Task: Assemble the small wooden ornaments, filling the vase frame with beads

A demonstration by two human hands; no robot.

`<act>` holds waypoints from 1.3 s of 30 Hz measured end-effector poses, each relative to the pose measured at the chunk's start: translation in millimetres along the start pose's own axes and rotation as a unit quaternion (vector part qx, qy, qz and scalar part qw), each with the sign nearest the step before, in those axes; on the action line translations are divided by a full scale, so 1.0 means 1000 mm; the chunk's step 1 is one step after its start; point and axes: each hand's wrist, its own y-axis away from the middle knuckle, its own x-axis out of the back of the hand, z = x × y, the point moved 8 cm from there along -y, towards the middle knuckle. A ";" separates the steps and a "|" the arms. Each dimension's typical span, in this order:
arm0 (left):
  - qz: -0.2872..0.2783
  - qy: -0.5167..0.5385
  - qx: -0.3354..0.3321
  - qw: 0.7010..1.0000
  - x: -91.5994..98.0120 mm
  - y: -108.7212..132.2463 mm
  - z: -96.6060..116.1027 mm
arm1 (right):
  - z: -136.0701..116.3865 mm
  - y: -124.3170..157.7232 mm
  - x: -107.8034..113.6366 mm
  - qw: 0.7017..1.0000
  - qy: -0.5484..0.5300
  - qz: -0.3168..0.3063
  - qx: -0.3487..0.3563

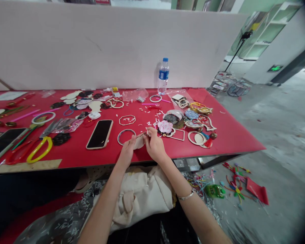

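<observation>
The left hand (pixel 127 152) and the right hand (pixel 154 145) sit just above the near edge of the red table (pixel 234 142). Both are clenched on a pale wooden cutout (pixel 139 142), which is held between them with its curved side showing. Neither grip is released. A thin metal bangle (pixel 185 196) circles the right wrist.

The table around the hands is crowded. At 10 o'clock from the hands, a round wooden ring (pixel 126 136) lies almost touching the left hand, and an eight-sided wooden frame (pixel 127 120) lies just beyond it. Two smartphones lie further out at 9 to 10 o'clock: one (pixel 100 134) is near, the other (pixel 3 145) is at the table's left end, well apart. A yellow plastic loop (pixel 39 149) lies between the far phone and the near one.

At 2 to 3 o'clock sit one pink paper flower (pixel 165 126), one square wooden frame (pixel 178 135) and one ring holding a wooden oval (pixel 197 138). Small pale scraps (pixel 151 122) litter the red surface at 12 to 1 o'clock. One water bottle (pixel 163 76) stands at 12 o'clock against a white partition (pixel 91 44). A canvas bag (pixel 142 198) lies at 6 o'clock, below the forearms.
</observation>
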 end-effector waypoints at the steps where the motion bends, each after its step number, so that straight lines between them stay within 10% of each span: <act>1: 0.000 -0.005 -0.001 1.000 0.000 0.000 0.000 | 0.000 0.000 0.000 1.000 -0.002 -0.003 -0.002; 39: -0.011 -0.054 -0.011 0.998 -0.005 0.006 0.009 | 0.001 0.001 0.006 0.999 0.021 0.028 -0.006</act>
